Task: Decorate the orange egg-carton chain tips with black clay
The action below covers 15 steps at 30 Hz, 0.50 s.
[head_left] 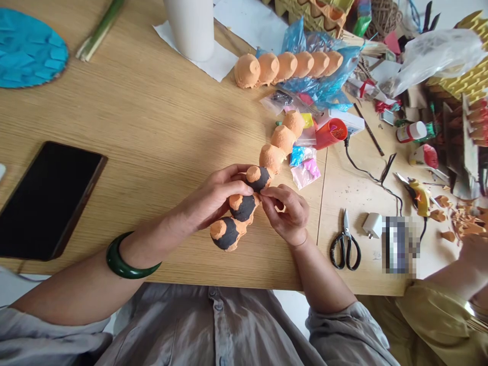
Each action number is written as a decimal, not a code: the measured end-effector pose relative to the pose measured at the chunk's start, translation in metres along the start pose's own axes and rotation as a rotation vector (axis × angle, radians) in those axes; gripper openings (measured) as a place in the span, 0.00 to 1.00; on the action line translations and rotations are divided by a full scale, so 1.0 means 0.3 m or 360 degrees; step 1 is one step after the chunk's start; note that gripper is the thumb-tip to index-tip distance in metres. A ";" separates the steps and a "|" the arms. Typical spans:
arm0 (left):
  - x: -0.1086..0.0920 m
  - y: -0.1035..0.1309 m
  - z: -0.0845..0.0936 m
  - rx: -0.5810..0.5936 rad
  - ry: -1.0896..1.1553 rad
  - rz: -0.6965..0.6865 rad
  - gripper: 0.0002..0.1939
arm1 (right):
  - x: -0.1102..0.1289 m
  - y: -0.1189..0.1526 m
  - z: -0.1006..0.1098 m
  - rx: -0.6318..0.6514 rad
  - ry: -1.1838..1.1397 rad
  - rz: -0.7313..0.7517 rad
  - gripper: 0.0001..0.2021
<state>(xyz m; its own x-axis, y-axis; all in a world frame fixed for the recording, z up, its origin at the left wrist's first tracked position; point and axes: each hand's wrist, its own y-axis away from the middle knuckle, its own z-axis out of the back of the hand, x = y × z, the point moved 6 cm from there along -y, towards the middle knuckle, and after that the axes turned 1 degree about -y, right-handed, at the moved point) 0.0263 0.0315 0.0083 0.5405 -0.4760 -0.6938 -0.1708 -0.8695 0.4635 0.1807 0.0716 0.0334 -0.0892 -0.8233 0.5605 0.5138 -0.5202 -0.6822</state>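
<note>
"What's that in their hands?"

"An orange cup strip (271,158), over the table (152,117), near its front edge. Three cups have black patches (243,208); the other three are plain."

"How's it held?"

"The left hand (219,195), on the arm with the green bangle (116,258), has its fingers clamped on the strip, the thumb by the black-patched cups."

"And the right hand (287,211)?"

"Thumb and forefinger together, touching the strip's edge. I can't tell from here whether they pinch anything."

"There's another strip (285,67) farther back, see?"

"Yes, all orange, lying partly on blue plastic (330,94). The red cup (331,133) is nearer us."

"Those scissors (345,244)?"

"Just beyond the right forearm, blades a little apart, beside a white plug (372,225). The dark tablet (48,198) lies well off to the left."
</note>
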 end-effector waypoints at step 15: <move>0.019 -0.005 0.035 -0.0078 -0.0057 -0.0054 0.20 | -0.033 0.049 -0.033 0.0021 -0.0284 -0.0439 0.06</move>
<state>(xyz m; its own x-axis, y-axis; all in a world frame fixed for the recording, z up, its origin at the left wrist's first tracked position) 0.0211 0.0285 -0.0021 0.5152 -0.4515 -0.7286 -0.1117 -0.8781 0.4652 0.1807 0.0699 0.0130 -0.0759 -0.5985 0.7975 0.5022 -0.7140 -0.4879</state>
